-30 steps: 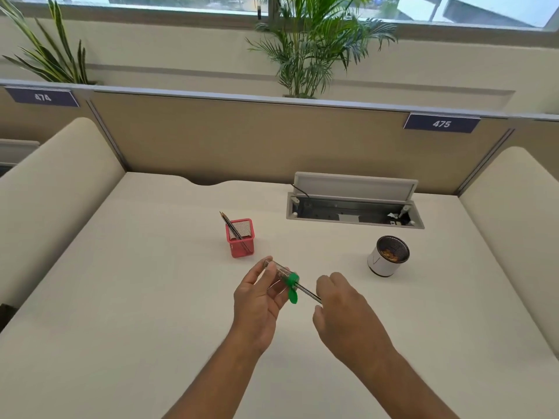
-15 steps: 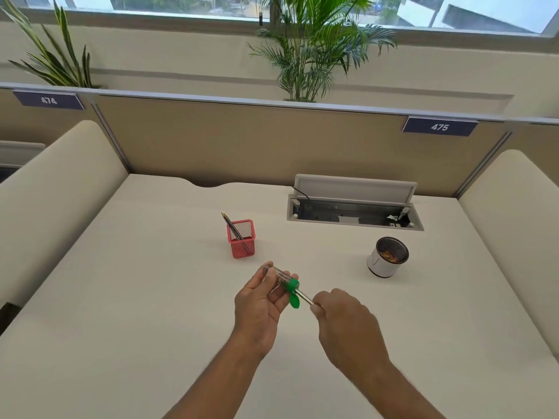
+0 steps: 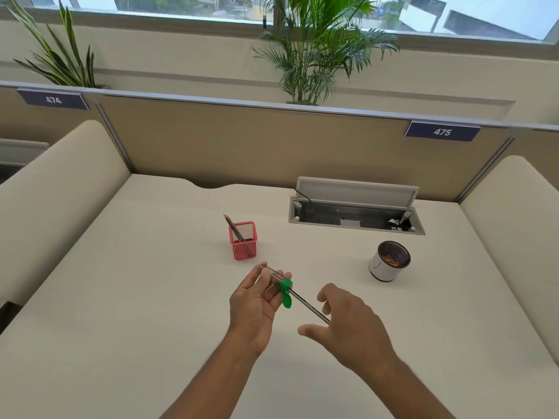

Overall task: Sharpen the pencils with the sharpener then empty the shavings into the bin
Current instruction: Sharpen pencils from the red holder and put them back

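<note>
Over the smooth cream table (image 3: pixel 121 297), between its middle and front edge: left hand (image 3: pixel 257 300) curled round a sharpener (image 3: pixel 273 276), a clear plastic tube with a green cap and a flat green leaf-shaped tab. Pushed into the green end, a thin dark pencil (image 3: pixel 308 306), slanting toward the right hand (image 3: pixel 351 325). Right hand spread, thumb apart from loosely bent fingers, not closed on the pencil; cannot tell whether touching its end. Farther back, a square red wire-mesh holder (image 3: pixel 243 243) with dark pencils (image 3: pixel 233 228) leaning inside. Toward the right edge, a small round white bin (image 3: pixel 381 267), dark-rimmed, brownish shavings (image 3: pixel 393 259) inside. Near the back edge, a sunken grey metal cable box (image 3: pixel 357 217), lid raised.
</note>
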Demonstrator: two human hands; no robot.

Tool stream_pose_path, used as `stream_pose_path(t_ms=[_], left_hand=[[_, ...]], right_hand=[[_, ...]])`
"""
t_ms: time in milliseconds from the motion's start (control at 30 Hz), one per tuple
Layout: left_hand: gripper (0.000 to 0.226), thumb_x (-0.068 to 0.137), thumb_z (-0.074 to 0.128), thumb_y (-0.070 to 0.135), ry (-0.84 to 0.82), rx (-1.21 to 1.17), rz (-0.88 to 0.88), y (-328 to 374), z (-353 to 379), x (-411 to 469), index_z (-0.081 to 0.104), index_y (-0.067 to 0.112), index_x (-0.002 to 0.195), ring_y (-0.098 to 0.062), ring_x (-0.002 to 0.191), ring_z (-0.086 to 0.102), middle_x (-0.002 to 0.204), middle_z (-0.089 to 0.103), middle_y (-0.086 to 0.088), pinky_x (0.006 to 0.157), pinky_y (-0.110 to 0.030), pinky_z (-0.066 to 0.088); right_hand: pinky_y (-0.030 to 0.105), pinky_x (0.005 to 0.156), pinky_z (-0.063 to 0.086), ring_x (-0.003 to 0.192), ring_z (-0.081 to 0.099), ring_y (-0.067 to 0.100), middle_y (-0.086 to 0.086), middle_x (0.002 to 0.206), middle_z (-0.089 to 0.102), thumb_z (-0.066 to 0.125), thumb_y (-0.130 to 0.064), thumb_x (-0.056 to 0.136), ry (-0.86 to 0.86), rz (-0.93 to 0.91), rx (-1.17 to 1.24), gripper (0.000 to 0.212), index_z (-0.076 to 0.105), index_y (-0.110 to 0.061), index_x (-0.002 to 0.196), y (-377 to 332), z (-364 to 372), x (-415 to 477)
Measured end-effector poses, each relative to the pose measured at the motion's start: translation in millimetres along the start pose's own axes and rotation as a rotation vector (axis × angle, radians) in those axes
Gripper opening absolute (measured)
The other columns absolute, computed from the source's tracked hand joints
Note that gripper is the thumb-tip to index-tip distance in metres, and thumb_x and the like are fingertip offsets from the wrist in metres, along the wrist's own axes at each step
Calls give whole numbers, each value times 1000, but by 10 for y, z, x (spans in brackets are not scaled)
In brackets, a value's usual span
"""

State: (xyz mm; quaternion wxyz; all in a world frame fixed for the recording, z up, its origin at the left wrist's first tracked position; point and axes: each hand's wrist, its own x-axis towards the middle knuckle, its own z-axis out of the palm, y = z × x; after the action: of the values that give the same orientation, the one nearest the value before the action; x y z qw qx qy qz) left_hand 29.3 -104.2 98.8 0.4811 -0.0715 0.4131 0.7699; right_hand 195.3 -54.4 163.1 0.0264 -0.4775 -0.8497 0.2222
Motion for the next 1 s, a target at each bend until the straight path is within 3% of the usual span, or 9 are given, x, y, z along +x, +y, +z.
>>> stream_pose_path(t_ms=[167,267,367,467,633,733,833,900,1000], left_hand=[[38,104,60,11,40,-24,12,-13,-11,30,57,0,140,-45,108,76,121,73,-32,89,-50,65],[38,105,58,11,38,-42,6,-26,-13,51,56,-1,140,-44,108,76,120,74,-31,91,-49,64],[36,107,54,10,7,-28,11,-11,-11,78,55,-3,140,-42,110,76,108,76,-25,94,-49,64],[33,108,53,11,-5,-6,6,-9,-4,71,56,-1,138,-41,110,76,111,76,-26,95,-48,63],[40,106,56,13,38,-7,24,-34,-11,117,54,-2,143,-42,110,76,124,73,-30,107,-55,54],[39,106,58,13,60,-10,33,-16,1,115,56,-1,142,-42,108,77,124,73,-30,100,-52,61],[41,105,58,12,62,-27,46,-5,1,115,54,-3,143,-42,108,77,124,73,-31,94,-50,62],[39,106,56,11,50,-24,44,6,-5,120,54,-2,143,-42,109,77,121,74,-29,95,-50,63],[38,108,52,11,6,-7,26,40,-4,105,52,-4,143,-41,111,76,114,75,-27,94,-47,64]], right_hand=[[20,42,12,50,32,15,-7,62,48,90,-37,74,256,-261,-283,41,49,-27,75,85,189,-36],[26,39,24,49,33,17,-6,58,45,82,-32,83,315,-275,-260,37,48,-24,71,88,262,13],[40,58,50,54,53,16,2,57,60,57,-40,101,38,-5,272,39,58,-16,71,83,166,119],[37,70,51,53,52,2,2,59,71,52,-40,104,-155,119,574,44,71,-14,75,85,30,168],[27,54,42,62,50,11,-9,68,56,82,-49,79,95,-64,234,37,54,-25,83,116,177,171],[29,44,38,58,46,17,-10,69,48,85,-35,80,283,-314,-168,41,45,-26,78,155,272,157],[30,40,31,51,44,18,-7,63,49,84,-29,81,338,-405,-297,35,51,-22,72,152,265,149],[33,43,36,50,41,18,-6,60,49,71,-36,92,260,-293,-223,33,49,-22,72,82,270,136],[30,51,42,47,45,8,-1,54,58,53,-43,103,-74,20,479,42,64,-15,73,34,150,193]])
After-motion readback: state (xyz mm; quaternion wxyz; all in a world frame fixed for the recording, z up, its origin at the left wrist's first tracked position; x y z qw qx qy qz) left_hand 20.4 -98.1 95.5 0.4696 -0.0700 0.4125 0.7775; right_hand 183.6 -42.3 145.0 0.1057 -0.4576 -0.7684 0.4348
